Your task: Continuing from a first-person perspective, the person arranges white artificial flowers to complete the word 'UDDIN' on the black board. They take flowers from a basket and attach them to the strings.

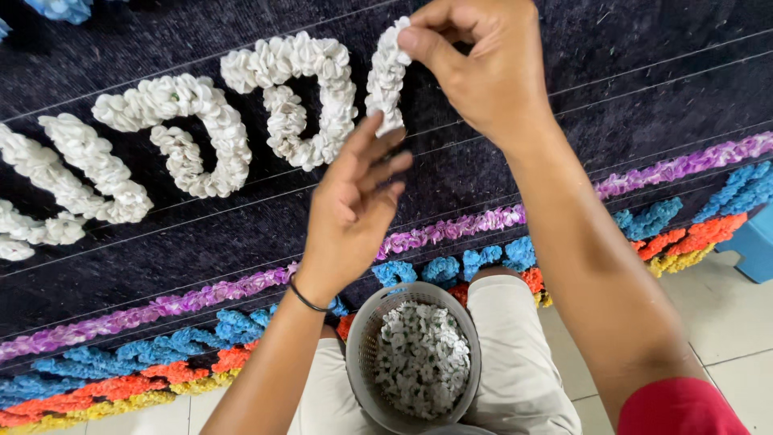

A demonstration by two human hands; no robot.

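My right hand (483, 68) pinches the top of a short vertical strip of white crumpled paper rosettes (386, 76) on a dark cloth board (628, 72). Just below it, my left hand (354, 209) presses its fingertips against the strip's lower end; a thin black band circles that wrist. To the left, more white rosettes form two rounded letter shapes (298, 101) (189, 133) and part of another (76, 173). A grey mesh basket (366, 322) full of loose white rosettes rests on my lap between my arms.
Coloured rosette bands run along the board's lower edge: purple (451, 229), blue (475, 262), orange (692, 234) and yellow (105, 409). Thin white guide strings cross the cloth. A blue object (753, 246) stands on the pale tiled floor (725, 322) at right.
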